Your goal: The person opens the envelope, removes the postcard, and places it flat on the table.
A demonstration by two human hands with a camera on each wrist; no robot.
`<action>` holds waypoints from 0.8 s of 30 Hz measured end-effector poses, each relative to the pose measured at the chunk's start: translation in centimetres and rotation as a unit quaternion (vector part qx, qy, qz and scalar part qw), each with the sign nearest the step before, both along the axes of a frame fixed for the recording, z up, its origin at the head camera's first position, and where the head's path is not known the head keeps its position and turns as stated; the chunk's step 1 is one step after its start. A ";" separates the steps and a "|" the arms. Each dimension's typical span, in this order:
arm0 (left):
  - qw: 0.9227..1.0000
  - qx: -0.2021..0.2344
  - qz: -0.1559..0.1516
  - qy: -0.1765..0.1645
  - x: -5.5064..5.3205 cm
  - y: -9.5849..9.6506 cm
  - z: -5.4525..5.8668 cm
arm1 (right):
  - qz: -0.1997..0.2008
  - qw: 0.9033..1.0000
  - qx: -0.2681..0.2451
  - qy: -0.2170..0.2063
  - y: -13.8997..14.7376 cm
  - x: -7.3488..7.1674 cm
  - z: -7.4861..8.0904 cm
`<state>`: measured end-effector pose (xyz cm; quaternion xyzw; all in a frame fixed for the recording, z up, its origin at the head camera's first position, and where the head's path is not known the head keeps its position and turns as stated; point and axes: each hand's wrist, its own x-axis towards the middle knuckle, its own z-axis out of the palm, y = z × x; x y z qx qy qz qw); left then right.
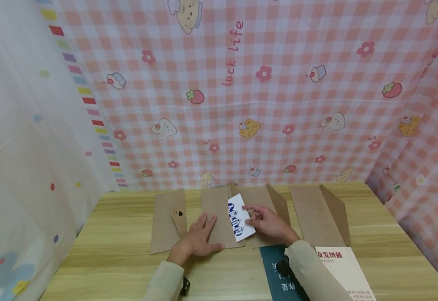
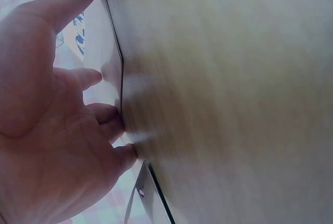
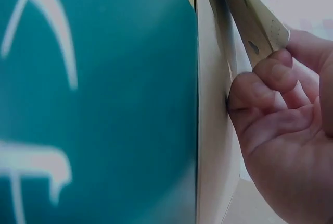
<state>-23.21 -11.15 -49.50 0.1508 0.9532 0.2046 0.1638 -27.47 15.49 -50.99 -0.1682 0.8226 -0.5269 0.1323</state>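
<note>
My left hand [image 1: 200, 240] lies with spread, straight fingers on a brown paper envelope [image 1: 216, 198], second from the left. Over that envelope's right side slants a white card [image 1: 240, 217] with blue lettering. My right hand [image 1: 271, 223] pinches the card's right edge between thumb and index finger, the other fingers curled under. In the right wrist view, a tan, tapering flap-like piece [image 3: 254, 21] with a small dark mark rises at the right fingertips. The left wrist view shows the left palm [image 2: 57, 104] from the side, fingertips down at the envelope.
Left of it lies another envelope [image 1: 162, 221] with its flap [image 1: 179, 223] folded over. Two more envelopes stretch to the right, one [image 1: 254, 196] partly behind the right hand and one [image 1: 309, 217] beyond. Nearer are a teal book [image 1: 275, 271] under the right forearm and a cream book [image 1: 345, 267].
</note>
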 end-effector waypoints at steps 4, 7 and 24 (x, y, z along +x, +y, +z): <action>1.000 0.002 0.001 -0.004 0.0 0.0 0.1 | -0.008 1.000 -0.009 -0.003 -0.2 0.1 0.1; 1.000 0.004 0.002 -0.006 0.0 -0.1 0.1 | -0.014 1.000 -0.011 -0.003 -0.3 0.2 0.2; 1.000 0.004 0.004 -0.002 0.0 0.1 0.2 | -0.019 1.000 -0.011 0.011 -0.2 0.2 0.1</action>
